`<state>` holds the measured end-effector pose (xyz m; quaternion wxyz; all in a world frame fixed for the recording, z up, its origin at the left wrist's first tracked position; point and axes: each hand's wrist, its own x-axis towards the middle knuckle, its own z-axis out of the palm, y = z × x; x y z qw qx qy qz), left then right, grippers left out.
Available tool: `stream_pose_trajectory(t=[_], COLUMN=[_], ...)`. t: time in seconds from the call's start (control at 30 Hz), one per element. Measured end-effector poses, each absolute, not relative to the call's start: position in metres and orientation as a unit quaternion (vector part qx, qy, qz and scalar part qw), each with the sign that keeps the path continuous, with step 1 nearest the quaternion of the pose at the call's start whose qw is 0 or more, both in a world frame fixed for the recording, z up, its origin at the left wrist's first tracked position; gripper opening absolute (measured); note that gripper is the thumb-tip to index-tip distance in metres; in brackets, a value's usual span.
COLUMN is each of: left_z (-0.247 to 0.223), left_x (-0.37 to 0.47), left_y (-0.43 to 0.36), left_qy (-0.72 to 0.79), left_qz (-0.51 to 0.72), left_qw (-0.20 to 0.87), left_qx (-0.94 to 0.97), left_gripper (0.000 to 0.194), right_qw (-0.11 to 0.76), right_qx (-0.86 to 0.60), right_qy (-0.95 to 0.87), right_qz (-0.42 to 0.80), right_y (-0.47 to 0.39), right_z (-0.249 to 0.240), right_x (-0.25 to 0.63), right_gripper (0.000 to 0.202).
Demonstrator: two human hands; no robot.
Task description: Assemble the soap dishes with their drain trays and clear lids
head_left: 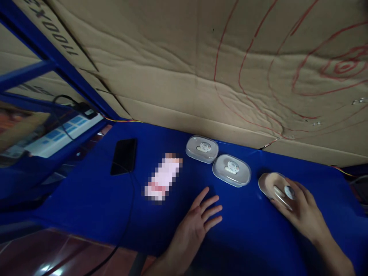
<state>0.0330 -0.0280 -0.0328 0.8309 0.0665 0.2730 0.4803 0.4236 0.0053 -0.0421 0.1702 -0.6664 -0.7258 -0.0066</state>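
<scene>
Over the blue table (161,226), my left hand (198,220) is palm up with its fingers spread, holding nothing. My right hand (301,207) grips an oval case (271,182) with a clear lid at the right of the table. Two similar cases with clear lids and round labels lie near the back edge: one case (202,148) in the middle and another case (231,171) just right of it and nearer to me. The left hand's fingertips are below these two, apart from them.
A black phone (124,156) with a cable lies at the left, beside a pixelated pink item (163,178). Cardboard (161,57) walls the back. At the left are a blue frame (25,73) and a power strip (66,134).
</scene>
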Motion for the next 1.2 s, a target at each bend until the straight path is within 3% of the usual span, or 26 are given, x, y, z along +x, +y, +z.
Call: stream_pose_trajectory(t=[0.07, 0.17, 0.23, 0.4, 0.57, 0.8, 1.0, 1.2], left_z=[-0.032, -0.035, -0.039, -0.039, -0.036, -0.031, -0.044, -0.06], left_x=[0.027, 0.022, 0.021, 0.018, 0.014, 0.028, 0.003, -0.017], left_y=[-0.027, -0.031, -0.035, -0.045, -0.035, 0.004, -0.033, -0.063], left_qy=[0.307, 0.354, 0.377, 0.391, 0.348, 0.309, 0.449, 0.492], left_qz=[0.486, 0.499, 0.503, 0.516, 0.554, 0.565, 0.69, 0.653], left_qw=[0.815, 0.788, 0.774, 0.759, 0.756, 0.764, 0.568, 0.574], left_qx=[0.07, 0.077, 0.074, 0.071, 0.041, -0.029, 0.02, 0.05], left_gripper=[0.058, 0.057, 0.057, 0.059, 0.068, 0.065, 0.037, 0.042], right_qw=[0.128, 0.164, 0.198, 0.131, 0.155, 0.228, 0.133, 0.093], right_qx=[-0.66, -0.62, -0.559, -0.449, -0.43, -0.442, -0.437, -0.414], right_qy=[-0.74, -0.768, -0.804, -0.871, -0.869, -0.847, -0.885, -0.905], right_qz=[-0.017, -0.018, 0.038, 0.15, 0.19, 0.189, 0.092, 0.047], right_y=[0.017, 0.043, 0.07, 0.155, 0.197, 0.127, 0.043, 0.061], right_z=[-0.039, -0.018, -0.003, 0.002, -0.009, 0.02, -0.002, -0.014], right_x=[0.428, 0.392, 0.343, 0.214, 0.181, 0.208, 0.198, 0.182], right_gripper=[0.08, 0.093, 0.09, 0.097, 0.079, 0.077, 0.073, 0.076])
